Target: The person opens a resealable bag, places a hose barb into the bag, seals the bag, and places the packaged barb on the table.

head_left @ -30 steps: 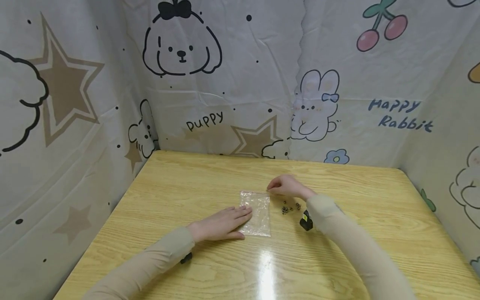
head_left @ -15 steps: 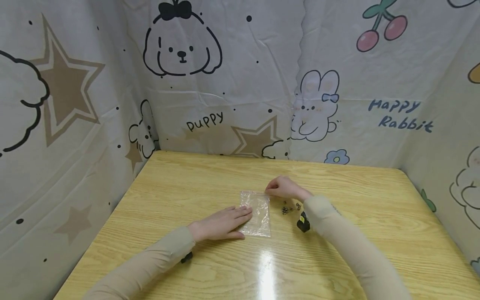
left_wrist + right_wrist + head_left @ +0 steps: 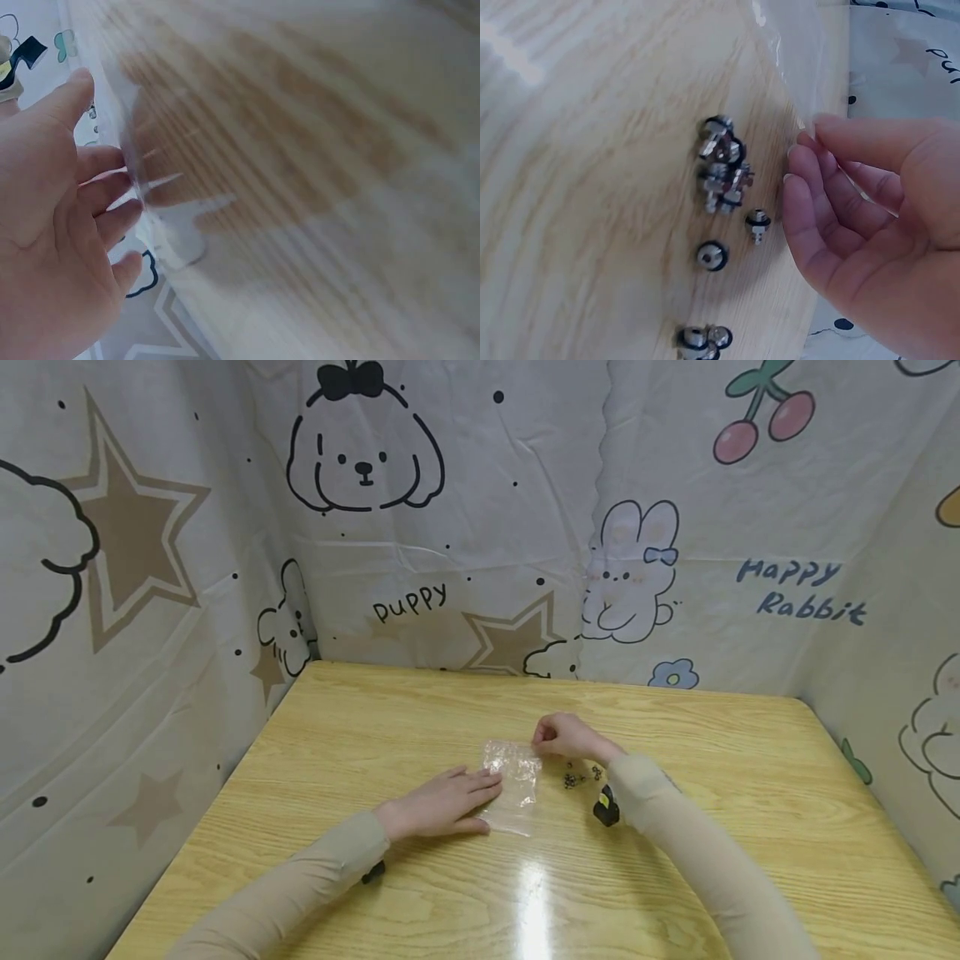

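A clear plastic zip bag (image 3: 517, 781) lies on the wooden table between both hands. My left hand (image 3: 446, 802) rests on the bag's left side with its fingers stretched out. At the bag's top right corner, my right hand (image 3: 572, 737) pinches the edge between thumb and forefinger; the right wrist view shows the film (image 3: 799, 67) running up from those fingertips. Beside the right hand lie several small metal fittings (image 3: 724, 161) with black rings, some heaped and some loose. One single fitting (image 3: 757, 225) is close under the curled fingers.
The wooden table (image 3: 405, 910) reaches back to a printed cloth (image 3: 480, 527) that hangs around its far side and both flanks. A black wrist camera (image 3: 607, 807) sits under the right wrist, near the fittings.
The bag has shifted slightly and its upper part has lifted and creased at the right hand. That hand first moved slightly left to the corner. The left hand stays nearly still.
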Motion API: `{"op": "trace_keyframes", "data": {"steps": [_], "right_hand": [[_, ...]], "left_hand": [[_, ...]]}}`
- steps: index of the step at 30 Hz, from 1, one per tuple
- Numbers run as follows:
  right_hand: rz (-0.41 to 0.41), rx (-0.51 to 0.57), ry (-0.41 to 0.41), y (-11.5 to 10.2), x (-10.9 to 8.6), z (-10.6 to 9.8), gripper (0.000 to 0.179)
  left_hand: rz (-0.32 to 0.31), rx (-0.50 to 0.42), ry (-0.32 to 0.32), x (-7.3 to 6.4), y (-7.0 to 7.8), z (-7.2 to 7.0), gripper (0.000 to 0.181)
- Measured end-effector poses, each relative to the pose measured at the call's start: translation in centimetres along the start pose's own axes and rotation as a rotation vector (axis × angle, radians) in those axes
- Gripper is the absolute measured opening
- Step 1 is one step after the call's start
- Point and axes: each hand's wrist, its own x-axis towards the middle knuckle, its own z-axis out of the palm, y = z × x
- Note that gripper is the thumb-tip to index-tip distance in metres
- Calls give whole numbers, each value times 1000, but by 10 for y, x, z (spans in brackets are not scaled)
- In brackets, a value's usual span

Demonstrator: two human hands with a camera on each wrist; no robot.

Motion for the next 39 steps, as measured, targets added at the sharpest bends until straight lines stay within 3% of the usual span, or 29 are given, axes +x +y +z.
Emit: {"op": "trace_keyframes", "data": {"steps": [11,18,26,39], "right_hand": [[-28,-39,-65,-1,-6,-2,20],[0,-28,-52,-5,-2,2,18],[-15,-11,-29,-4,2,5,14],[21,13,-95,-6,-6,4,12]], "left_hand": [[-84,72,13,1,4,-4,65],[-50,94,47,0,3,-3,63],[-41,88,39,-1,2,-4,59],[-49,79,22,1,0,-1,64]]}}
